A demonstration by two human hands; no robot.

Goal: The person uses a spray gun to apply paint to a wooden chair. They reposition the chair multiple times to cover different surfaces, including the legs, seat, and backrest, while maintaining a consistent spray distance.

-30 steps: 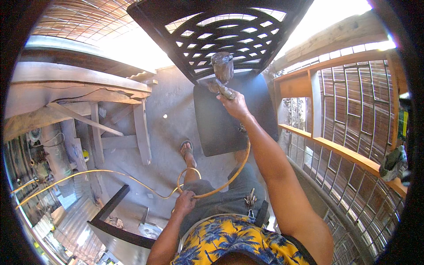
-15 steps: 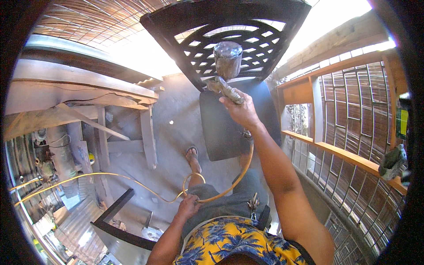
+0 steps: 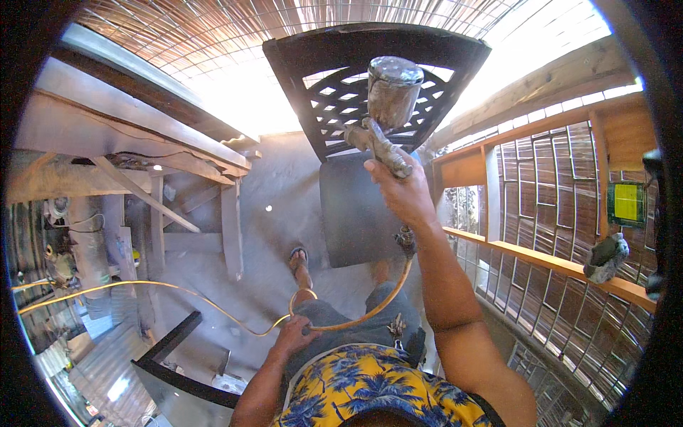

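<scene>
My right hand [image 3: 407,191] grips a spray gun [image 3: 385,151] with a metal paint cup [image 3: 394,92] on top. The gun is held in front of a dark chair's latticed backrest [image 3: 324,89], above its flat black seat [image 3: 356,213]. From the gun's handle a yellow air hose [image 3: 388,302] runs down to my left hand [image 3: 294,334]. That hand is closed round the hose near my lap, where the hose makes a small loop. Beyond it the hose trails off to the left.
A wooden workbench [image 3: 142,128] stands on the left. Another dark furniture piece [image 3: 188,384] is at the lower left. Along the right runs a wooden frame with metal grilles [image 3: 541,206]; a grey lump [image 3: 607,257] and a yellow-green item [image 3: 626,203] are by it.
My right hand and the spray gun have shifted slightly right and appear closer. The view has moved, so the whole backrest top now shows. My left hand still holds the hose.
</scene>
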